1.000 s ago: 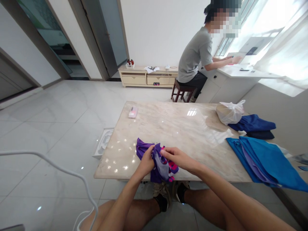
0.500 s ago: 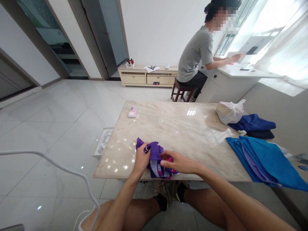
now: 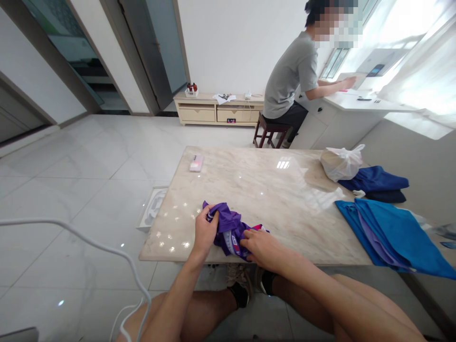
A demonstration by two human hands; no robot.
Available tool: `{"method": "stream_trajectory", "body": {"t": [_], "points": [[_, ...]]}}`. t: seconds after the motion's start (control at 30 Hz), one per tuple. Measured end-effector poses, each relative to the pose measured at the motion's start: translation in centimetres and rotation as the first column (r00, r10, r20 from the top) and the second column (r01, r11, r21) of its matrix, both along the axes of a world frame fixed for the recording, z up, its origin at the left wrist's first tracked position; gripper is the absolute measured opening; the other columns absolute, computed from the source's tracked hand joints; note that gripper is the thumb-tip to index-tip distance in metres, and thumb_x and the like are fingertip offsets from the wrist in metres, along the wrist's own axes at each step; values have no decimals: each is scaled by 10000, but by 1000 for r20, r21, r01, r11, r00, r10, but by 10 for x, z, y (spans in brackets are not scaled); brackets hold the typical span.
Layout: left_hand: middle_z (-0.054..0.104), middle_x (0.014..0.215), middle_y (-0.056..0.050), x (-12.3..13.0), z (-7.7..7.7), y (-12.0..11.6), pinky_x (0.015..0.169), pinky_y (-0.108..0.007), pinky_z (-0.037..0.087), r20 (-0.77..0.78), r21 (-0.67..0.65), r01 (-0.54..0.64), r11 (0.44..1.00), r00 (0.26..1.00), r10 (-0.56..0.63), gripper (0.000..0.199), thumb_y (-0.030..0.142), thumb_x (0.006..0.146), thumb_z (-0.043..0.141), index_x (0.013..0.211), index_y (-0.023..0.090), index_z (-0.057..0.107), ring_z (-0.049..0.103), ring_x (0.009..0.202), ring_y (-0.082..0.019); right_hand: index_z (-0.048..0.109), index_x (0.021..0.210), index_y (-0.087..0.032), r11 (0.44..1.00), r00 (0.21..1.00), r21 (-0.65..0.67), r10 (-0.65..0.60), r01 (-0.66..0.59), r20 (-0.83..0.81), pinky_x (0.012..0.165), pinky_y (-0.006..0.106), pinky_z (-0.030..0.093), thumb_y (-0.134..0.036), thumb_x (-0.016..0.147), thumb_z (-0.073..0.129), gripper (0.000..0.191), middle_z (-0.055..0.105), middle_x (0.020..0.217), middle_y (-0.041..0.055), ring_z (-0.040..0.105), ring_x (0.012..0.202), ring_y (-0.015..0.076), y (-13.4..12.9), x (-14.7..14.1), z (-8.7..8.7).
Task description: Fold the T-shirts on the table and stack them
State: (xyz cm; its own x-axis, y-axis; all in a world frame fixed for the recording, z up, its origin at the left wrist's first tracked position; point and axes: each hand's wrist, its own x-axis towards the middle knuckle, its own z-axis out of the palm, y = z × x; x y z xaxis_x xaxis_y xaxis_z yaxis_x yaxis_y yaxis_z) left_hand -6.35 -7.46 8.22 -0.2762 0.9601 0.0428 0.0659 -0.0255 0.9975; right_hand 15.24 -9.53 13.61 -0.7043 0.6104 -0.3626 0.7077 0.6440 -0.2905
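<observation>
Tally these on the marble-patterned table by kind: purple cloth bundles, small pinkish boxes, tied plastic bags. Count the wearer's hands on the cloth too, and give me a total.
Purple cloth bundle: 1
Small pinkish box: 1
Tied white plastic bag: 1
Wearer's hands: 2 (left hand, right hand)
Total: 5

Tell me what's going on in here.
A person sits at a table with both hands on a crumpled purple cloth. The left hand grips its left part, and the right hand has its fingers on the right part; whether they pinch it is hard to tell. Blue cloth lies at the table's right end, near a white plastic bag. Beyond, another person sits on a stool at a white desk.
</observation>
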Motion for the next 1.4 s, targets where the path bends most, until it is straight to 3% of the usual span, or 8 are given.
{"method": "stream_trajectory", "body": {"t": [0.23, 0.43, 0.67, 0.9, 1.1, 1.23, 1.33, 1.4], "points": [[791, 957, -35, -13, 6, 4, 854, -286, 547, 31, 47, -184, 982, 983, 182, 298, 454, 896, 758, 1034, 193, 789, 709, 907, -201, 813, 1186, -105, 984, 967, 78, -170, 158, 188, 953, 401, 548, -336, 960, 808, 323, 765, 1223, 230, 723, 1188, 396, 19, 17, 7], [785, 926, -27, -16, 11, 5, 825, -276, 554, 41, 69, -314, 947, 949, 311, 285, 433, 860, 767, 1006, 189, 786, 705, 861, -190, 804, 1217, -143, 971, 943, 59, -238, 231, 233, 934, 360, 544, -291, 996, 751, 271, 780, 1221, 178, 741, 1183, 347, 35, 36, 18], [773, 905, -21, -16, 8, 4, 814, -274, 555, -21, 103, -260, 960, 965, 263, 240, 427, 894, 738, 984, 208, 779, 706, 853, -190, 820, 1157, -162, 964, 946, 107, -261, 244, 194, 911, 336, 551, -372, 1073, 645, 287, 741, 1222, 158, 747, 1123, 305, 37, 39, 20], [772, 908, -21, -17, 10, 4, 821, -282, 559, -32, 99, -254, 962, 966, 258, 234, 424, 903, 726, 988, 210, 769, 701, 855, -194, 819, 1098, -148, 969, 964, 144, -221, 201, 147, 994, 353, 526, -356, 1069, 645, 273, 739, 1239, 163, 689, 1205, 321, 40, 39, 23], [774, 918, -23, -18, 9, 5, 832, -288, 562, -64, 96, -246, 965, 965, 252, 243, 437, 915, 716, 999, 213, 761, 704, 871, -201, 795, 1105, -162, 964, 950, 84, -265, 254, 166, 891, 329, 517, -338, 1042, 651, 236, 792, 1145, 153, 739, 1105, 302, 44, 46, 20], [774, 913, -34, -20, 10, 8, 846, -311, 576, -143, 126, -216, 968, 962, 233, 237, 428, 928, 676, 1003, 213, 745, 710, 879, -218, 787, 1229, -194, 957, 944, -11, -283, 289, 171, 799, 303, 508, -311, 948, 742, 307, 810, 1157, 132, 762, 1038, 278, 51, 49, 17], [793, 1003, -58, -21, 13, 8, 921, -337, 582, -299, 153, -102, 983, 943, 144, 235, 396, 958, 622, 1064, 217, 732, 739, 959, -238, 817, 1249, -196, 953, 933, -24, -290, 302, 215, 794, 292, 522, -262, 911, 747, 351, 817, 1190, 142, 773, 1055, 277, 59, 50, 15], [807, 1082, -70, -23, 18, 4, 961, -356, 580, -490, 70, 80, 994, 871, -36, 302, 335, 946, 643, 1214, 226, 728, 759, 1009, -256, 848, 1213, -195, 934, 902, 21, -349, 355, 254, 797, 283, 537, -213, 904, 724, 333, 825, 1193, 147, 782, 1063, 276, 62, 54, 16]]}}
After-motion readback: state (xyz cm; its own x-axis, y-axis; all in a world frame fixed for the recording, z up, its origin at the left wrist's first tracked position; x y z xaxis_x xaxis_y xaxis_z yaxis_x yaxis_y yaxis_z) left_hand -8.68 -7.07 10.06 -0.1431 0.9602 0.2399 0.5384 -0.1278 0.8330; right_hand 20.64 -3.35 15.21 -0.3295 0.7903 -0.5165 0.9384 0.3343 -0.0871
